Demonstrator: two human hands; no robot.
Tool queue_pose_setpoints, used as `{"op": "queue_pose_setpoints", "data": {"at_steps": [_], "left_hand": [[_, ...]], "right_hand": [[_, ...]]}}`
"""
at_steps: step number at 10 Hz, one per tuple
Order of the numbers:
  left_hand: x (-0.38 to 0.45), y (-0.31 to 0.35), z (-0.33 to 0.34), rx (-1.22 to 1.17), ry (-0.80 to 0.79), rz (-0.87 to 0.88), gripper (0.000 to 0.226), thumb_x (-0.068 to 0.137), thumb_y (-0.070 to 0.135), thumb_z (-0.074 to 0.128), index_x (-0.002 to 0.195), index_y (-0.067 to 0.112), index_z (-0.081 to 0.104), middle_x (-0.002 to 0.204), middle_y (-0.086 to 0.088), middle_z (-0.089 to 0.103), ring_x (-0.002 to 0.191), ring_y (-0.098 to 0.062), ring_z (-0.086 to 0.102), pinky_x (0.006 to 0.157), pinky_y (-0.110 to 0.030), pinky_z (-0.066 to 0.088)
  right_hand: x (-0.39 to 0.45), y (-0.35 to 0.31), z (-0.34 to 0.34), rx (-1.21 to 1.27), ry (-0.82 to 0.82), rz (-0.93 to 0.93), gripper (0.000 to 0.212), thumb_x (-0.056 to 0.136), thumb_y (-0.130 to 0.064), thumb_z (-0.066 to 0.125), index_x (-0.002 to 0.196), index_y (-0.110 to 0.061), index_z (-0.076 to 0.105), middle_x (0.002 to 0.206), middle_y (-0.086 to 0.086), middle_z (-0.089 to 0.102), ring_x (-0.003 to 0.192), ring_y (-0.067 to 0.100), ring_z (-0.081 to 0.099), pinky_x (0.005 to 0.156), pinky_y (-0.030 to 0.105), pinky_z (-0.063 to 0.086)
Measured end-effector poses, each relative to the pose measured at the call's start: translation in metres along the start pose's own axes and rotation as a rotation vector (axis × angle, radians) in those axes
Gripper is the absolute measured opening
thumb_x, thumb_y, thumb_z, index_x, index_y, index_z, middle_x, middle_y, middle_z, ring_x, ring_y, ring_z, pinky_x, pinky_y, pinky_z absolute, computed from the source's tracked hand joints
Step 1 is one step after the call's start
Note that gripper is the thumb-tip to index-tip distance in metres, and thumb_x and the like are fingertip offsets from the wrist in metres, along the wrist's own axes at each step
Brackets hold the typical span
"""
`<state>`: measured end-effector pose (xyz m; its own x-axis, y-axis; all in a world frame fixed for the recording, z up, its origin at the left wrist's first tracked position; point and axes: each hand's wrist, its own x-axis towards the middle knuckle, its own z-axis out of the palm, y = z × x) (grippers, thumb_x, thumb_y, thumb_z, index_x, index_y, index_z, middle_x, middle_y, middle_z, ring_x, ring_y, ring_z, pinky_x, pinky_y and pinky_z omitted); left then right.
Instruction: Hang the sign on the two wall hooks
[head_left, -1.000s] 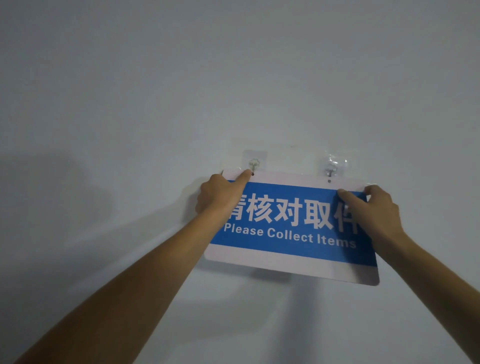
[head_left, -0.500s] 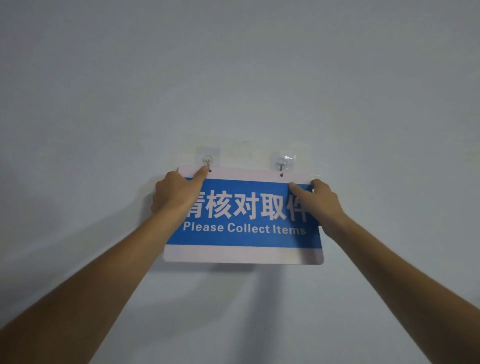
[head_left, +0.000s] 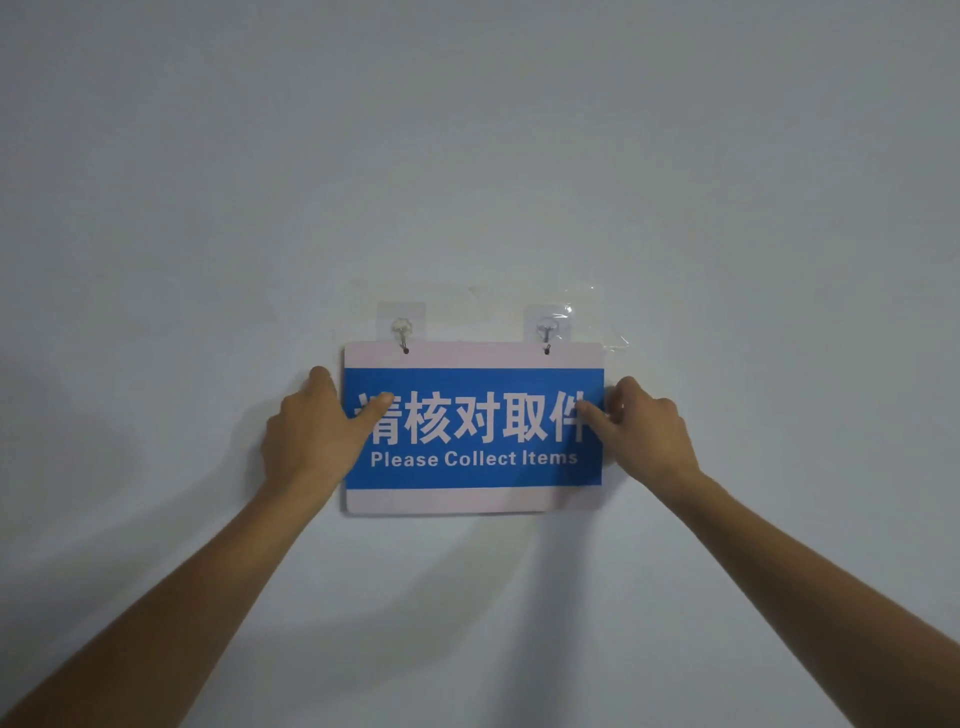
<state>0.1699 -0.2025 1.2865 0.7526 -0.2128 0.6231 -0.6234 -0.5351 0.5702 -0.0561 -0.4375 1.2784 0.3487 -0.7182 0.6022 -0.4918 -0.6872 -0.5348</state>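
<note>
The sign is a rectangular board with rounded corners, pale pinkish-white along its top and bottom edges and filled across the middle by a blue band. On the band, large white Chinese characters read 请核对取件, the first and last partly covered by thumbs, and beneath them, in smaller white letters, "Please Collect Items". It lies flat and level against a plain, pale grey-white painted wall, which fills the whole view; faint smudges mark the paint just above the hooks, and soft shadows of the forearms fall below and to the left. Two clear adhesive wall hooks are stuck side by side above the board: the left hook and the right hook, each with a small metal hook reaching down into one of two dark holes near the sign's top edge. A crinkled scrap of clear film clings to the wall just right of the right hook. Two bare hands are at the board, one on each short side. The left hand is loosely curled at the left edge, thumb laid on the blue face and fingers beside or behind the edge. The right hand mirrors it at the right edge, thumb on the last character; whether either hand truly grips or only steadies cannot be told.
</note>
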Motion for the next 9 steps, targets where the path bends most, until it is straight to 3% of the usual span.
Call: {"op": "queue_pose_setpoints", "data": {"at_steps": [2,3,5,6,7,9], "left_hand": [[-0.011,-0.020,0.010,-0.058,-0.109,0.021,0.053,0.093,0.058,0.074,0.101,0.009,0.055,0.096,-0.008,0.071,0.086,-0.031,0.067,0.070,-0.042,0.054],[-0.014,-0.021,0.012,-0.076,-0.114,0.034,0.045,0.095,0.048,0.075,0.103,0.009,0.055,0.096,-0.005,0.070,0.090,-0.032,0.069,0.073,-0.044,0.057],[-0.020,-0.019,0.014,-0.106,-0.073,0.068,0.035,0.097,0.037,0.077,0.096,0.017,0.048,0.094,0.000,0.061,0.084,-0.026,0.059,0.069,-0.036,0.045],[-0.019,-0.022,0.014,-0.098,-0.072,0.079,0.035,0.098,0.036,0.077,0.096,0.017,0.047,0.094,-0.002,0.063,0.085,-0.028,0.062,0.069,-0.037,0.046],[-0.020,-0.023,0.018,-0.094,-0.073,0.083,0.035,0.097,0.032,0.078,0.099,0.014,0.048,0.106,-0.012,0.072,0.089,-0.032,0.067,0.069,-0.039,0.049],[-0.031,-0.023,0.016,-0.132,-0.114,0.053,0.050,0.095,0.029,0.081,0.129,0.007,0.051,0.123,-0.018,0.073,0.108,-0.038,0.072,0.082,-0.049,0.059]], "right_hand": [[-0.013,-0.001,0.012,0.075,0.038,0.004,0.044,0.089,-0.061,0.056,0.103,-0.020,0.049,0.095,0.000,0.070,0.082,0.023,0.068,0.066,0.041,0.059],[-0.017,-0.004,0.017,0.079,0.040,0.008,0.044,0.089,-0.060,0.057,0.105,-0.020,0.047,0.102,0.000,0.068,0.088,0.024,0.068,0.073,0.048,0.060],[-0.019,-0.009,0.019,0.093,0.062,0.021,0.043,0.091,-0.054,0.057,0.109,-0.016,0.048,0.111,0.004,0.067,0.093,0.026,0.067,0.074,0.046,0.059],[-0.022,-0.010,0.020,0.100,0.054,0.022,0.040,0.093,-0.054,0.055,0.109,-0.018,0.047,0.112,0.004,0.067,0.093,0.026,0.067,0.076,0.047,0.060],[-0.020,-0.005,0.022,0.132,0.043,0.015,0.039,0.094,-0.049,0.056,0.115,-0.017,0.048,0.115,0.005,0.066,0.093,0.025,0.065,0.077,0.047,0.060],[-0.029,-0.005,0.005,0.074,-0.063,0.103,0.044,0.094,-0.043,0.058,0.125,-0.015,0.046,0.113,0.006,0.067,0.086,0.024,0.059,0.070,0.038,0.052]]}}
